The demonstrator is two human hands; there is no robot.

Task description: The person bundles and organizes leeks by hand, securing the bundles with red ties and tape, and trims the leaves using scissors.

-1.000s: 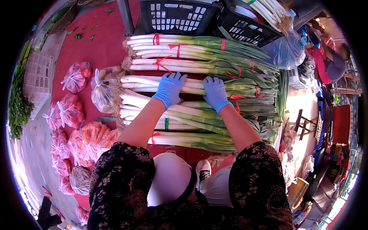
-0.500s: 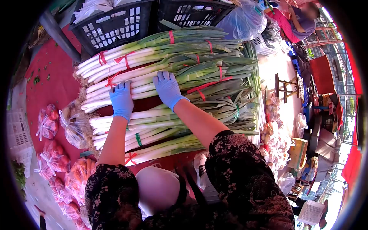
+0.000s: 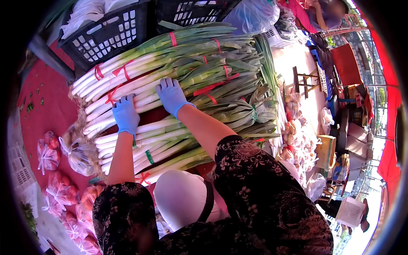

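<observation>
Several bundles of leeks (image 3: pixel 146 84) lie side by side, white stalks to the left and green leaves to the right, tied with red and green bands. My left hand (image 3: pixel 126 114), in a blue glove, rests on the white stalks of a middle bundle, its fingers bent over them. My right hand (image 3: pixel 171 97), also gloved in blue, lies on the same bundle further right, where the stalks turn pale green. Its fingers are close together over the stalks. The undersides of both hands are hidden.
Black crates (image 3: pixel 106 36) stand behind the leeks. Bagged red produce (image 3: pixel 48 153) and a clear bag (image 3: pixel 78 148) lie at the left on red cloth. A person (image 3: pixel 325 15) sits at the upper right. More bags (image 3: pixel 297 140) and a wooden stool (image 3: pixel 306 83) are at the right.
The view has turned and shifted, so the leeks now slant. My hands, earlier further right along the bundle, are now closer to its white end, still touching it.
</observation>
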